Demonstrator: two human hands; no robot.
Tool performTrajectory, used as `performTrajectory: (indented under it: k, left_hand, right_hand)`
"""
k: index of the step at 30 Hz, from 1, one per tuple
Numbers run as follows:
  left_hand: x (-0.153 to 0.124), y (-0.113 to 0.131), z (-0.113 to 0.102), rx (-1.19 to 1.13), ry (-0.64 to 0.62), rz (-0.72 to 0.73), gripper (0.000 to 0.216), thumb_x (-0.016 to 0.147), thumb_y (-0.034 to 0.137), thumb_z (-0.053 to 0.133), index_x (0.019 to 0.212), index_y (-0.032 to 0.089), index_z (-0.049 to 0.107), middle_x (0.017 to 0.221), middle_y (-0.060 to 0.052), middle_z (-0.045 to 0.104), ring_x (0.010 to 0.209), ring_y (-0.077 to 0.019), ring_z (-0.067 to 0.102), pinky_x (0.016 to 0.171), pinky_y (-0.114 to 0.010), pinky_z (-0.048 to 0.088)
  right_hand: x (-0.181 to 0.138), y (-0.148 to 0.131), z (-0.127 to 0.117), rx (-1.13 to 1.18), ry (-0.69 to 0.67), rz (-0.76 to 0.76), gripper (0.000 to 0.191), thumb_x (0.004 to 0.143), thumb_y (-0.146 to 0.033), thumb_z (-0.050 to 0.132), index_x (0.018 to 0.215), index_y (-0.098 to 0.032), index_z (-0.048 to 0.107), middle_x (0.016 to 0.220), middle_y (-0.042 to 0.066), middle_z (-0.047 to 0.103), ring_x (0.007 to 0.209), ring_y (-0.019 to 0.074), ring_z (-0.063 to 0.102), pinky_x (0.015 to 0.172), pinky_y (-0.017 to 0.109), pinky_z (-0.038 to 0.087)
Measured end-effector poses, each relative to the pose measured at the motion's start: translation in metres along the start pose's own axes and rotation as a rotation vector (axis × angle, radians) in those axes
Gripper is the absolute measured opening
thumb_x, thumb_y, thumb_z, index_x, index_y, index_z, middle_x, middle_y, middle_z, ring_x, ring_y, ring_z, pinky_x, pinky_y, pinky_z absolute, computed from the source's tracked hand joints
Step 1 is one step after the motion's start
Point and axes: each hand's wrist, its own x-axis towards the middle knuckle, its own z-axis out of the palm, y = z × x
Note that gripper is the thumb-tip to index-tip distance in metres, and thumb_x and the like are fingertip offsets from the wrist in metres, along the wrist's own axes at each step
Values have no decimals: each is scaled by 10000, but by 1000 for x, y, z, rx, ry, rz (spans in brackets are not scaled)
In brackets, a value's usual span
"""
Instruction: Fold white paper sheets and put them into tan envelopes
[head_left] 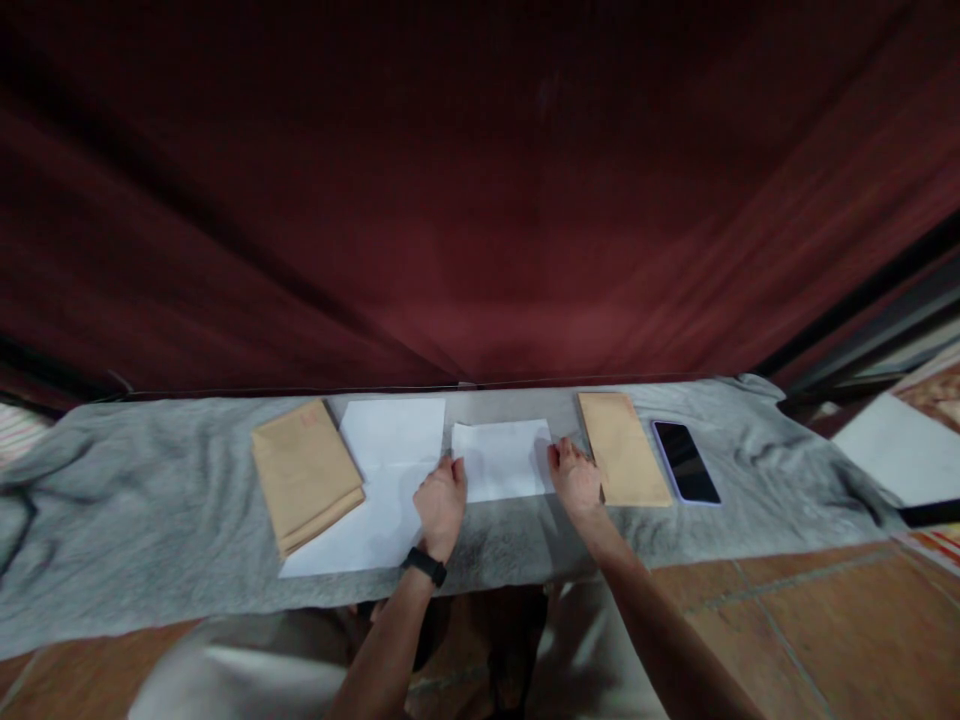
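Note:
A folded white sheet of paper [502, 462] lies on the grey cloth in front of me. My left hand [441, 500] is at its left edge, fingers curled and closed on the paper. At the opposite edge my right hand [576, 478] is closed too, its fingertips on the paper's side. Left of them, larger white sheets [394, 440] lie flat, partly covered by a stack of brown envelopes [307, 470]. Just right of my right hand lies another pile of brown envelopes [626, 450].
A phone [686, 462] in a light purple case lies right of the envelopes. The grey cloth [187, 520] covers the narrow surface, and a dark red curtain [480, 250] hangs behind it. Brown floor tiles [780, 620] show below, and a white board-like object [904, 450] is at far right.

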Motion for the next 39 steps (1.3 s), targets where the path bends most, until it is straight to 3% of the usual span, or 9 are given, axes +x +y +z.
performTrajectory:
  k: [5,10,18,21,24,27,30,34,39]
  left_hand:
    - [1,0,1,9,6,4,425,1036,405,323,1180,178,653,872,-129,757,836,-250,732,687,-300,471]
    - [0,1,0,32,16,20,426,1039,399,317,1167,170,652,865,-129,756,829,-251,734,675,-298,468]
    - [2,1,2,3,26,1,409,1035,408,330,1124,175,654,837,-118,746,794,-247,726,669,-304,477]
    - [-1,-1,2,-35,88,23,359,1031,366,350,1134,171,633,859,-102,735,795,-236,714,686,-312,496]
    - [-6,4,8,-38,257,162,331,1017,264,357,1186,128,606,1039,-143,711,988,-255,683,843,-364,516]
    - [-10,17,23,-47,349,448,402,1000,207,356,1346,106,535,1360,-173,595,1295,-273,537,1061,-427,440]
    - [-8,30,42,-54,313,609,474,995,224,374,1452,134,458,1564,-127,416,1458,-269,357,1178,-457,333]
    - [-2,35,58,-33,235,562,511,1004,311,373,1486,157,441,1587,-113,388,1491,-275,297,1213,-492,272]
    - [2,30,64,12,202,582,563,968,195,372,1529,152,371,1606,-109,349,1511,-270,244,1228,-497,237]
  right_hand:
    - [-12,-13,9,184,184,-280,358,1028,-293,405,1296,-141,588,1266,163,652,1178,273,591,981,412,455]
    - [-25,-27,22,203,109,-446,477,1049,-339,357,1494,-182,431,1562,97,421,1439,231,365,1142,421,340]
    - [-34,-26,33,111,135,-437,492,1048,-360,378,1508,-192,430,1594,104,361,1452,259,359,1181,453,270]
    - [-34,-28,33,101,154,-434,493,1044,-358,386,1505,-191,438,1591,105,365,1446,265,370,1183,452,265]
    - [-34,-30,33,99,160,-438,497,1043,-360,388,1509,-192,433,1589,108,368,1444,274,372,1177,459,276]
    - [-35,-30,34,105,157,-438,501,1043,-349,388,1516,-189,420,1588,114,368,1450,279,364,1176,467,279]
    - [-36,-28,35,121,143,-440,490,1043,-324,383,1509,-182,430,1588,120,366,1460,285,347,1180,479,278]
    - [-29,-29,35,206,114,-408,470,1051,-304,336,1483,-178,469,1560,123,415,1447,271,375,1166,496,316]
    - [-7,-55,34,354,76,-459,494,1066,-307,248,1462,-143,493,1532,116,459,1439,208,393,1176,444,342]
